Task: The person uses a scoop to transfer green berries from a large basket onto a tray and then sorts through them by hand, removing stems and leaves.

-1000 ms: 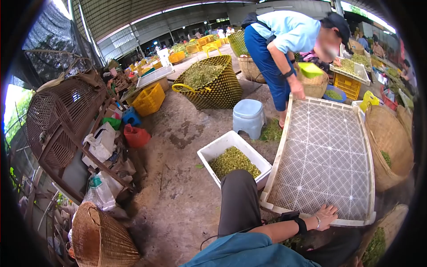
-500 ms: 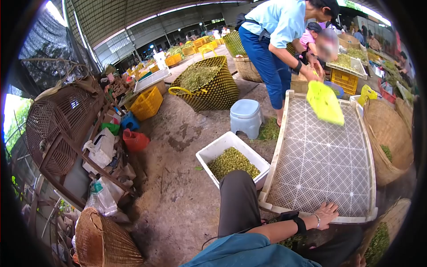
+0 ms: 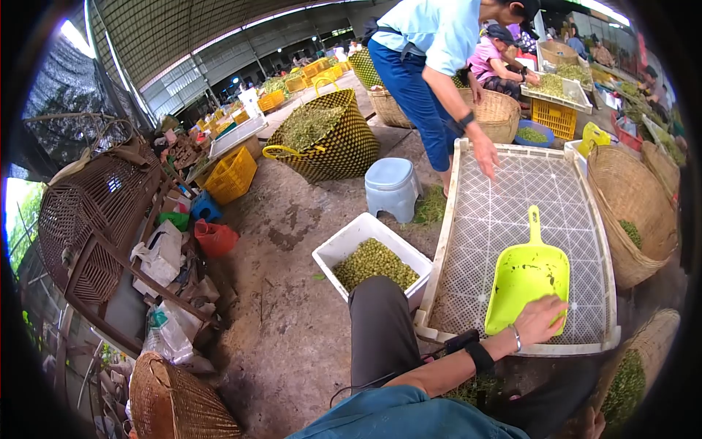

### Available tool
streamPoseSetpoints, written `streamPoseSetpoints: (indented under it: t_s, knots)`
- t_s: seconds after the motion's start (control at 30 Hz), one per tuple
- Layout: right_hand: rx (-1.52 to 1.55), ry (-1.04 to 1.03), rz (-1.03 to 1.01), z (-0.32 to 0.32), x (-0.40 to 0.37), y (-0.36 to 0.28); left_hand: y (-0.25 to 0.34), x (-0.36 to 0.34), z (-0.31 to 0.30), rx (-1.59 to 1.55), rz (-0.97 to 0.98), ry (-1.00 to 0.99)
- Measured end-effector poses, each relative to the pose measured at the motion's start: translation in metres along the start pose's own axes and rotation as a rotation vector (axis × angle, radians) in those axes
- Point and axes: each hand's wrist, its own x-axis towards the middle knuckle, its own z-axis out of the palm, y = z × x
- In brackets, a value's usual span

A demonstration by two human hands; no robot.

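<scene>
My left hand (image 3: 541,320) meets the pan (image 3: 523,278).
Better keep it level over the tray (image 3: 490,183); if my fingers clamp it, I cannot tell.

The left hand (image 3: 540,320) looks blurred, covering part of the near edge of the lime scoop (image 3: 525,282); I can't make out its grip. Near right, the right hand (image 3: 596,424) is mostly cut off. A knee (image 3: 379,314) hides the near corner of the white box (image 3: 333,250). The standing co-worker's head (image 3: 512,7) is cropped; far figures (image 3: 341,54) are too tiny to read.
</scene>
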Motion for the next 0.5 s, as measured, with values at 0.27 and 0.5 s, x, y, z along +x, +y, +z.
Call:
streamPoseSetpoints:
  t_s: [0.27,0.5]
  knots:
    - [-0.036,-0.018,-0.028,0.001,-0.006,-0.009,-0.074,0.003,-0.046,0.617,-0.784,0.080]
    - [-0.059,-0.021,-0.015,-0.003,0.000,-0.002,-0.110,-0.023,-0.035,0.214,-0.921,-0.029]
